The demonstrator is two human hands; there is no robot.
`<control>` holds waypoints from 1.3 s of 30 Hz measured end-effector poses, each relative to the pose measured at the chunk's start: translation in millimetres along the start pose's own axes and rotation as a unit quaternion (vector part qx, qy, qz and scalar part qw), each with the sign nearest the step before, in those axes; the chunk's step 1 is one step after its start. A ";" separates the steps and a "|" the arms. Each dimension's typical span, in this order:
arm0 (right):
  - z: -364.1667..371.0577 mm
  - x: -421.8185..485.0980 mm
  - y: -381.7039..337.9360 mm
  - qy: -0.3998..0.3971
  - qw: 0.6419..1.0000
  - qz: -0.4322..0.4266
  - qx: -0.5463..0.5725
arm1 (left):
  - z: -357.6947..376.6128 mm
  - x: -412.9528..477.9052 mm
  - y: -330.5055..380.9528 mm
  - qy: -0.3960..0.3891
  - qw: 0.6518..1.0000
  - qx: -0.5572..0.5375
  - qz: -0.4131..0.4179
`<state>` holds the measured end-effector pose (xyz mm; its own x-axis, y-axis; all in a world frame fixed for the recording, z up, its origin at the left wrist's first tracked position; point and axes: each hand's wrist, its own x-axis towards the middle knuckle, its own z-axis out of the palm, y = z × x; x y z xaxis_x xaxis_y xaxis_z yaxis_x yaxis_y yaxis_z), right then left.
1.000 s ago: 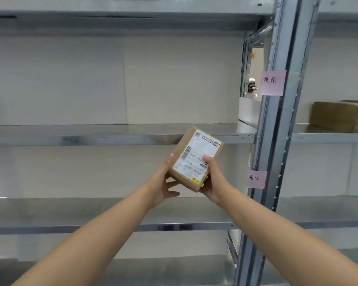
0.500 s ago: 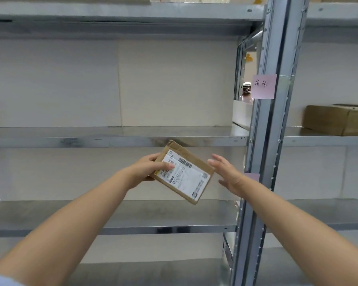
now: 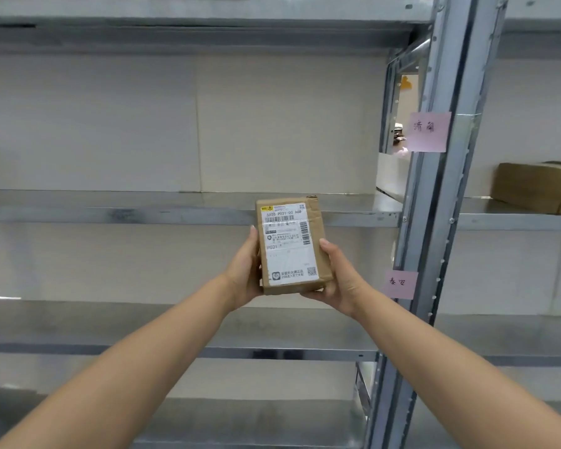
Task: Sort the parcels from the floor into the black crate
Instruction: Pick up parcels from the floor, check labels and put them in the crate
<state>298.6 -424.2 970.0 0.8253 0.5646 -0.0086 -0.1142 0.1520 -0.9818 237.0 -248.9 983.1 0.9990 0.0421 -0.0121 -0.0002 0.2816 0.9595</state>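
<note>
both hands — left hand (image 3: 244,270), right hand (image 3: 339,283) — grip upright parcel (image 3: 290,246).

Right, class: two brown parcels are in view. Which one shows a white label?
The small parcel held between the left hand and right hand; the other parcel lies on the right shelf, plain cardboard.

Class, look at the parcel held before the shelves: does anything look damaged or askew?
The parcel held upright between the left hand and right hand is creased at its top right corner; its label sits straight. Nothing else stands out.
</note>
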 end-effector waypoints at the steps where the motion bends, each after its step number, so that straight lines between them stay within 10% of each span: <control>1: 9.9 4.2 2.2 0.002 1.000 0.005 -0.003 | -2.1 -4.3 -0.6 0.017 1.000 -0.012 0.009; 16: 248.5 11.9 90.0 -0.166 0.986 0.006 0.009 | -163.3 -185.9 5.4 0.308 0.947 -0.047 0.074; 39: 654.9 -25.8 241.9 -0.259 0.960 0.105 -0.023 | -492.5 -467.2 32.6 0.444 0.896 0.034 -0.011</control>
<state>-112.5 129.3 857.1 0.4000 0.9081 -0.1240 -0.2142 -0.0389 -0.9760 -251.4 212.7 881.5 0.5708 0.7907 -0.2213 0.0522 0.2340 0.9708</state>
